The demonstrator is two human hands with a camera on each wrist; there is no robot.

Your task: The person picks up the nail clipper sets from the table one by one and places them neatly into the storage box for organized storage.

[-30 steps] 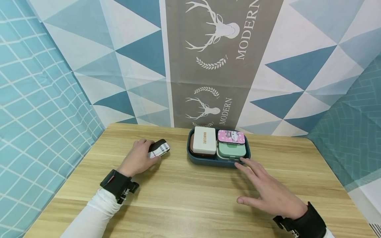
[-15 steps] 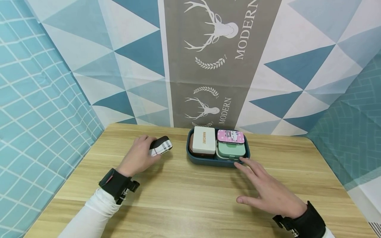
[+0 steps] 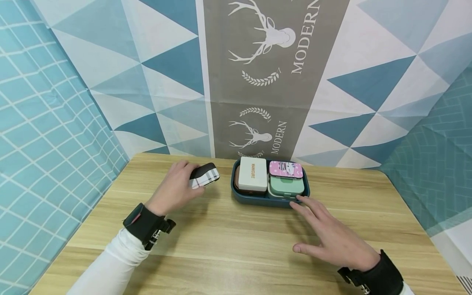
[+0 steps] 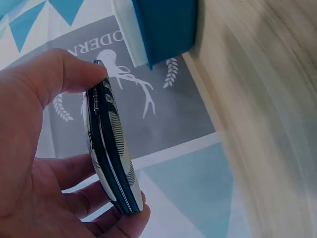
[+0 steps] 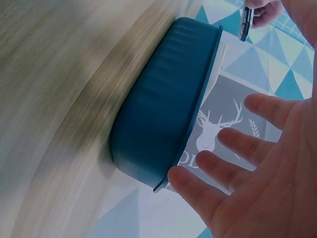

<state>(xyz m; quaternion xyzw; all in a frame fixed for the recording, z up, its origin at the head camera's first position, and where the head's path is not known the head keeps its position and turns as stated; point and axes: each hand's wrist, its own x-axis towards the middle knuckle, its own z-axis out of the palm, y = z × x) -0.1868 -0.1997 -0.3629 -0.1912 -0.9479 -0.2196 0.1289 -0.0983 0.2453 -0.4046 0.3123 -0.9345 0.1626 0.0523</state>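
My left hand [image 3: 172, 189] pinches a slim, rounded case [image 3: 205, 176] with a plaid and dark cover, above the table to the left of a dark blue bin [image 3: 258, 200]. Edge-on in the left wrist view, the case [image 4: 116, 148] shows a metal seam and a small hinge or clasp; thumb and fingers grip its opposite ends. My right hand [image 3: 333, 239] has its fingers spread at the bin's front right corner. In the right wrist view its fingertips lie by the rim; whether they touch it I cannot tell.
Inside the bin, a cream box [image 3: 253, 174] marked MANICURE sits over a brown item at the left. A pink patterned tin [image 3: 286, 169] rests on a green box [image 3: 287, 187] at the right. Behind the wooden table [image 3: 221, 254] rises a patterned wall covering [image 3: 166, 82].
My left hand has risen and moved right with the case, bringing it nearer the bin. My right hand stays where it was.
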